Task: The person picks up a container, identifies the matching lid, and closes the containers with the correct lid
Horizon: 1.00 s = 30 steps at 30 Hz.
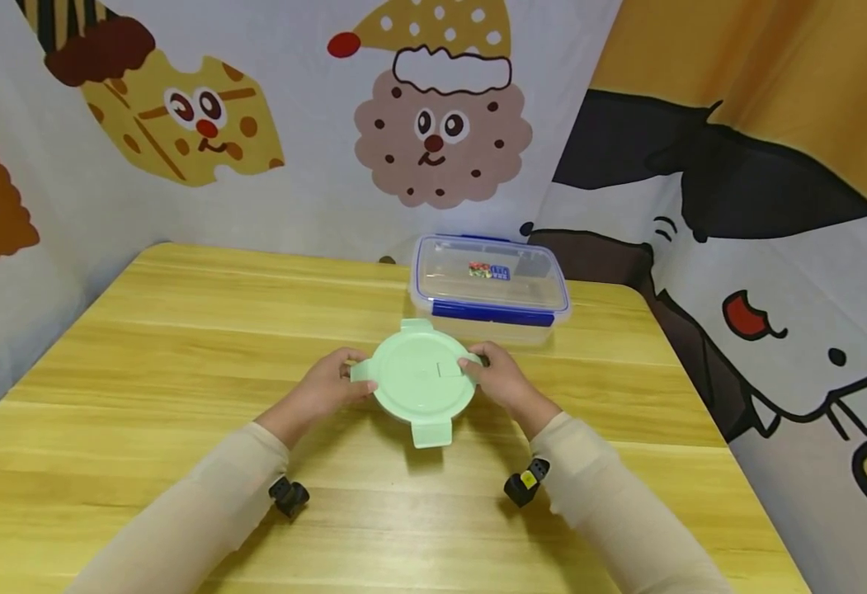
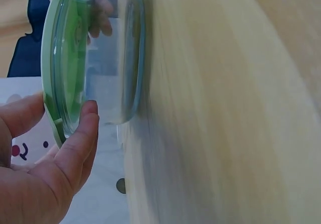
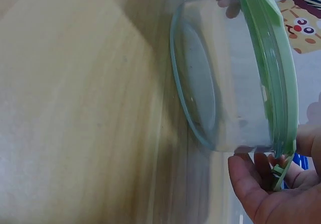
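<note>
A round clear glass food container (image 3: 220, 83) wears a light green lid (image 1: 421, 375) whose front and back clip tabs stick outward. My left hand (image 1: 325, 384) grips it at the left side, thumb on the lid's edge and fingers below the left tab (image 2: 54, 121). On the opposite side my right hand (image 1: 503, 379) grips it, thumb on top and fingertips under the rim beside the flared right tab (image 3: 283, 174). Through the glass no food shows. Whether the glass base touches the table or hovers just above it, I cannot tell.
Behind the green lid stands a rectangular clear plastic box (image 1: 488, 285) with blue clips, near the back of the wood-grain table (image 1: 143, 396). Cartoon-printed cloth (image 1: 314, 206) hangs along the table's back and sides. Black wrist cameras (image 1: 289, 497) sit on both sleeves.
</note>
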Available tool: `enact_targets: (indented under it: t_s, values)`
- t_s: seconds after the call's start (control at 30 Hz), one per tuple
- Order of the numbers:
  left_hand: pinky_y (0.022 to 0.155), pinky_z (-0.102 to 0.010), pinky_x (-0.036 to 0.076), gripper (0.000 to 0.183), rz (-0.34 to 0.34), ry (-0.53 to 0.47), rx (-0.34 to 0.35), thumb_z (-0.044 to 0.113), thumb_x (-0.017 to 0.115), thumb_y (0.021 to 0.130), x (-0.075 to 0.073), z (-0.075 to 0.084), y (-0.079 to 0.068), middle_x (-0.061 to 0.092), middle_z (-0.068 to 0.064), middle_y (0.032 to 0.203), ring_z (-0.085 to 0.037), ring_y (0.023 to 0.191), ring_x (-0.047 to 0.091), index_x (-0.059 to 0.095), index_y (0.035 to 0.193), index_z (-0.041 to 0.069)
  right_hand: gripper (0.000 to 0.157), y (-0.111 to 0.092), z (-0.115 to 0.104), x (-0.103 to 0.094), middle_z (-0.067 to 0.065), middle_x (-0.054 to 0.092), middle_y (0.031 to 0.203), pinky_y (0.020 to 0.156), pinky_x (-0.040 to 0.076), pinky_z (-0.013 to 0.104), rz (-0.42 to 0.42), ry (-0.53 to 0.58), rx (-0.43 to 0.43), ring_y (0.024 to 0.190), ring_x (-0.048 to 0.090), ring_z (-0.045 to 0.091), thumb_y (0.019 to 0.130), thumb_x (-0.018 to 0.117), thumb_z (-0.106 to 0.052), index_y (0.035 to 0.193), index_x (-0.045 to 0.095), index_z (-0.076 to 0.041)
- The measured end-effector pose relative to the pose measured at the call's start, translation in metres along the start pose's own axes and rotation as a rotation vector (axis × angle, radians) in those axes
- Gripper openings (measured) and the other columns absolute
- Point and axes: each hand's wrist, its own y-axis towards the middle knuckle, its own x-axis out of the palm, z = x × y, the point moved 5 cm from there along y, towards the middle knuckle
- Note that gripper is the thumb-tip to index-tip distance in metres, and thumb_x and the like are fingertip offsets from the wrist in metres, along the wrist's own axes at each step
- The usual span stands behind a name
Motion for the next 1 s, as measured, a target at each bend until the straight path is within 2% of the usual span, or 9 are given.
enact_targets:
  t_s: [0.13,0.63,0.87,1.0]
  values:
    - [0.087,-0.042,0.056,0.046,0.000,0.000,-0.001,0.002,0.061,0.093,-0.0003,0.0005,-0.0006,0.055,-0.027,0.118,-0.032,0.100,0.063,0.041,0.133,-0.007,0.036,-0.0018,-0.0017,-0.0004,0.022,0.055,0.124,0.081,0.056,0.037,0.020,-0.002,-0.006,0.097,0.060,0.027,0.101,0.052,-0.015,0.130,0.050,0.006]
    - [0.090,-0.042,0.055,0.048,-0.009,-0.002,-0.021,0.003,0.060,0.094,0.0008,-0.0010,-0.0016,0.054,-0.028,0.120,-0.033,0.103,0.063,0.040,0.136,-0.005,0.042,-0.0055,-0.0029,0.0007,0.022,0.054,0.132,0.090,0.054,0.041,-0.031,-0.013,0.013,0.108,0.059,0.030,0.102,0.049,-0.017,0.138,0.046,0.004]
    - [0.089,-0.040,0.055,0.049,0.022,-0.003,-0.044,0.003,0.062,0.093,0.0012,-0.0018,-0.0026,0.053,-0.027,0.119,-0.031,0.102,0.062,0.041,0.136,-0.005,0.042,-0.0056,-0.0015,0.0008,0.022,0.053,0.133,0.091,0.053,0.041,-0.034,0.002,0.020,0.110,0.058,0.029,0.102,0.049,-0.017,0.138,0.046,0.004]
    - [0.085,-0.037,0.056,0.055,0.059,0.016,-0.051,0.006,0.066,0.091,-0.0013,-0.0023,-0.0040,0.054,-0.027,0.115,-0.030,0.097,0.061,0.039,0.138,-0.007,0.039,-0.0050,0.0021,0.0004,0.022,0.055,0.128,0.090,0.054,0.040,-0.062,0.036,0.026,0.104,0.060,0.027,0.102,0.050,-0.016,0.134,0.048,0.005]
